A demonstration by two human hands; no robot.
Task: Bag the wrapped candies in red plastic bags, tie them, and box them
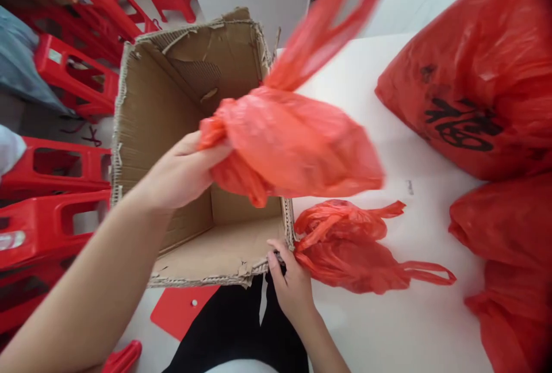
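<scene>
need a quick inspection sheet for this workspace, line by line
surface: white table, bags lying on it
job's things: filled red bag held above open cardboard box; box looks empty, rim torn
clutter: small red bag beside box; large printed red bag; another red bag at right
grippers: left hand grips bag's knot; right hand fingers on box corner
cables: nothing seen
surroundings: red plastic stools at left

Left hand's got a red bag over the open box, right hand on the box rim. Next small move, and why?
Probably lower the red bag into the cardboard box and let go. The left hand grips it by its bunched end right above the opening, the box looks empty inside, and the right hand steadies the near corner. A second small bag lies on the white table beside the box.
</scene>
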